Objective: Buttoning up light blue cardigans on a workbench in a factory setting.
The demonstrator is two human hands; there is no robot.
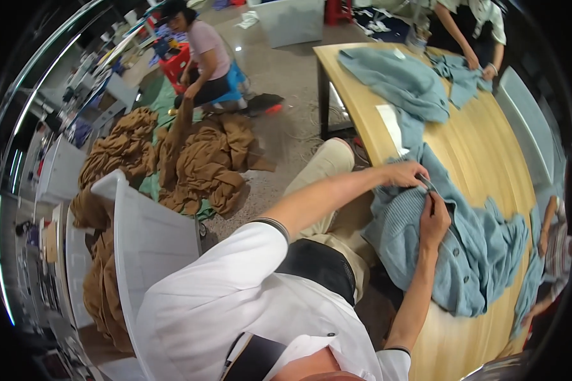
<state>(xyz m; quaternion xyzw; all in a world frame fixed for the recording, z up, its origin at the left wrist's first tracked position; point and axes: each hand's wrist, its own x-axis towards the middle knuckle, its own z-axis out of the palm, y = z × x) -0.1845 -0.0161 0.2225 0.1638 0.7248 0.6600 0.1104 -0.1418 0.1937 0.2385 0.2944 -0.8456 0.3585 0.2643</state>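
Observation:
A blue-green knitted cardigan [397,225] with dark buttons lies bunched at the table's near left edge, partly hanging over it toward my lap. My left hand [405,173] is closed in a pinch on the upper part of its edge. Just below and to the right, my right hand [434,221] also pinches the cardigan's edge, fingertips close to the left hand's. A small dark bit shows between the hands, too small to make out. The cardigan's buttoned front spreads to the right of my right hand.
The wooden table [489,159] holds another blue-green knit garment [400,79] and a white paper [391,129]. Co-workers handle garments at its far end and right side. Left, brown garments [210,162] lie piled beside a seated person; a white plastic bin [152,254] stands near my left arm.

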